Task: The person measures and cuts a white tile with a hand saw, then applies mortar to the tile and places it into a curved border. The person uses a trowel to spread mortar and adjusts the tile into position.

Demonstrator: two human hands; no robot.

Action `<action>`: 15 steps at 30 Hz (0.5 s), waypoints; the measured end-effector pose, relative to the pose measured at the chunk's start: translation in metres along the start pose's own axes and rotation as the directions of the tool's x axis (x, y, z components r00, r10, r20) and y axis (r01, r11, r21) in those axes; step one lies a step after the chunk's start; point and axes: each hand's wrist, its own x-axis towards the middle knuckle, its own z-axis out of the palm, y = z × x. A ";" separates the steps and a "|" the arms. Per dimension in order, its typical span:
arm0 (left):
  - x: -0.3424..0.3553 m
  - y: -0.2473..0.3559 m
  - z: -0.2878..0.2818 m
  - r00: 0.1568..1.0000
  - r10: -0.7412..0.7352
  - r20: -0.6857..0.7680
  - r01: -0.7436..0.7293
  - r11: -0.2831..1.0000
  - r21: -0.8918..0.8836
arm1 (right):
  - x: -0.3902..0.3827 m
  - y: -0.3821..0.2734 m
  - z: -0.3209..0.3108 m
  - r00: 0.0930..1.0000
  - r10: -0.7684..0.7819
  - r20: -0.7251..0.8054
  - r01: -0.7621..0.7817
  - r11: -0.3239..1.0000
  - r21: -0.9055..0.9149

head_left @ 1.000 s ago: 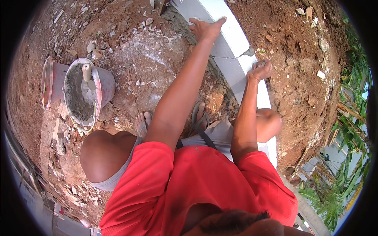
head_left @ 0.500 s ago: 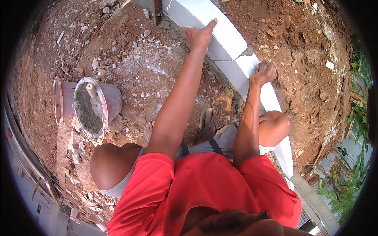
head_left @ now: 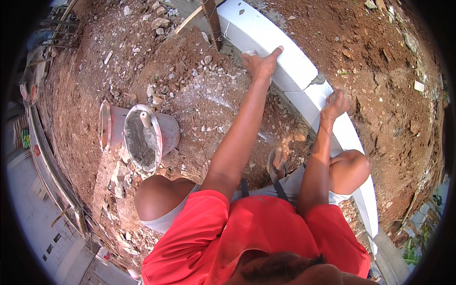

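Bare reddish-brown earth ground, strewn with pale stone rubble; bearing a mortar-caked bucket and long white blocks.

Bright daylight here, warm and hard, washing the red soil in strong colour. The white block wall glares close to blown out. Short shadows sit under the bucket. Focus is crisp centrally; fisheye bending curves the edges, ringed by a black vignette.

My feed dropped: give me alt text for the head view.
A crouching person presses the left hand on a white block and holds the right hand fisted at the block joint. A mortar bucket lies on red dirt to the left.
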 end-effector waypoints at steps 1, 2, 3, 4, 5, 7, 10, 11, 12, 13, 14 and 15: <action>-0.002 0.003 -0.002 1.000 -0.003 -0.003 0.003 1.000 -0.013 | -0.002 -0.008 0.001 1.000 -0.027 -0.011 0.027 0.999 -0.022; -0.005 0.008 -0.004 1.000 -0.010 -0.007 0.009 1.000 -0.030 | -0.006 -0.020 0.004 0.998 -0.056 -0.007 0.056 0.998 -0.033; -0.006 0.008 -0.004 1.000 -0.021 -0.009 0.020 0.999 -0.048 | -0.007 -0.026 0.008 0.997 -0.079 -0.013 0.078 0.996 -0.040; -0.004 0.007 -0.002 1.000 -0.029 -0.009 0.029 0.998 -0.050 | -0.008 -0.031 0.012 0.995 -0.101 -0.020 0.100 0.994 -0.048; 0.001 0.010 0.003 0.999 -0.033 -0.008 0.033 0.998 -0.056 | -0.007 -0.033 0.014 0.991 -0.128 -0.024 0.127 0.991 -0.052; 0.006 0.008 0.005 1.000 -0.013 -0.027 0.013 1.000 -0.024 | -0.009 -0.023 0.015 0.996 -0.086 -0.035 0.084 0.996 -0.032; 0.008 0.010 0.009 0.997 0.052 -0.053 -0.050 0.998 0.034 | -0.004 -0.024 0.011 0.997 -0.071 0.014 0.070 0.997 0.024; 0.010 0.008 0.012 0.997 0.059 -0.040 -0.058 0.998 0.025 | 0.000 -0.018 0.011 0.999 -0.036 0.012 0.036 0.999 0.023; 0.009 0.003 0.012 0.998 0.057 -0.023 -0.057 0.998 0.023 | 0.001 -0.009 0.012 1.000 0.003 0.002 -0.003 1.000 0.014; 0.007 -0.003 0.011 0.998 0.056 -0.037 -0.054 0.997 0.051 | -0.002 -0.003 0.008 0.999 0.042 -0.010 -0.042 0.999 0.007; 0.003 -0.001 0.014 0.997 0.062 -0.043 -0.059 0.996 0.068 | 0.001 -0.006 0.004 1.000 -0.002 -0.026 0.002 1.000 0.002; 0.000 0.001 0.017 0.997 0.069 -0.047 -0.065 0.994 0.086 | 0.001 -0.003 0.004 1.000 -0.010 -0.003 0.010 1.000 -0.012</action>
